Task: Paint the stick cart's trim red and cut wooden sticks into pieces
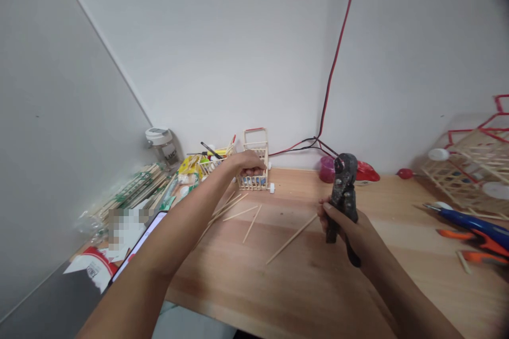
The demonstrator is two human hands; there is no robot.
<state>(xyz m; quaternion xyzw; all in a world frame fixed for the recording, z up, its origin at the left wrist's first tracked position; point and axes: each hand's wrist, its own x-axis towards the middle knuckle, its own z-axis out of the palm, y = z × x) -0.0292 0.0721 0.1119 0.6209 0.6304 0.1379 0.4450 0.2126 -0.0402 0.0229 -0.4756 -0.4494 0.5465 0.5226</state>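
Note:
My left hand (251, 163) reaches over a small cart (254, 184) made of wooden sticks, its fingers curled at the basket's top. The fingertips are hidden, so whatever they hold cannot be made out. The cart has white round wheels and a tall handle frame at the back. In my right hand (345, 222) is a dark, worn pair of pliers (345, 185), held upright above the table. A thin wooden stick (292, 239) runs from my right fingertips down to the left; whether the fingers grip it is unclear. Several loose sticks (240, 214) lie near the cart.
Packs of sticks (131, 190), a lidded jar (162, 145) and a phone (139, 243) stand or lie at left. A red-black cable (334, 69) hangs down the wall. At right are a larger stick cart (461, 169), a blue pen-like tool (473, 222) and orange-handled scissors (483, 246).

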